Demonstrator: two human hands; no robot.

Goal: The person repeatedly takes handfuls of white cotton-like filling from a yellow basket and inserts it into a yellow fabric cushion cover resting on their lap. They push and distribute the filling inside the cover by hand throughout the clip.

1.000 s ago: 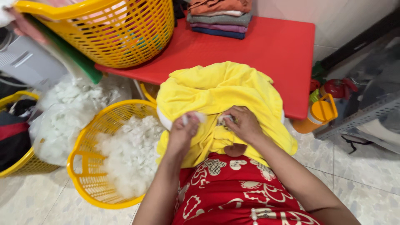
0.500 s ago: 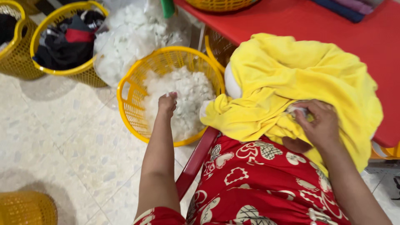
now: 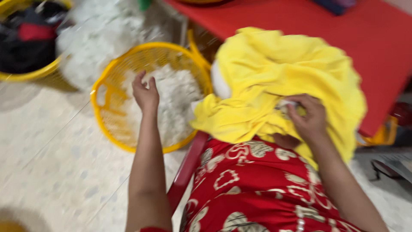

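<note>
White stuffing: loose fibre fill (image 3: 171,103) lies heaped in the round yellow basket (image 3: 107,124), directly under and just beyond my left hand (image 3: 146,92).
Left hand: I hold it over the basket with the fingers loosely spread and slightly curled, palm down; it grips nothing that I can see, and the blur hides whether the fingertips touch the fill.
Way to the fill: down and a little to the right of my left hand, near enough that the hand sits inside the basket's rim.
Right hand: my right hand (image 3: 307,118) rests on the yellow fabric cover (image 3: 292,73) across my lap, fingers pressed together and pinching a small pale tuft with a fold of the cloth at its opening.
Cover's lie: it runs from my lap up onto the edge of the red table (image 3: 343,30), long axis pointing away from me; a white bulge shows at its left side, just right of the basket.
Nearer hand: the left is the nearer to the basket, the right well apart from it, with the cover between.
Beyond the left hand: a second heap of white fill (image 3: 98,38) and another yellow basket of dark clothes (image 3: 30,47).
</note>
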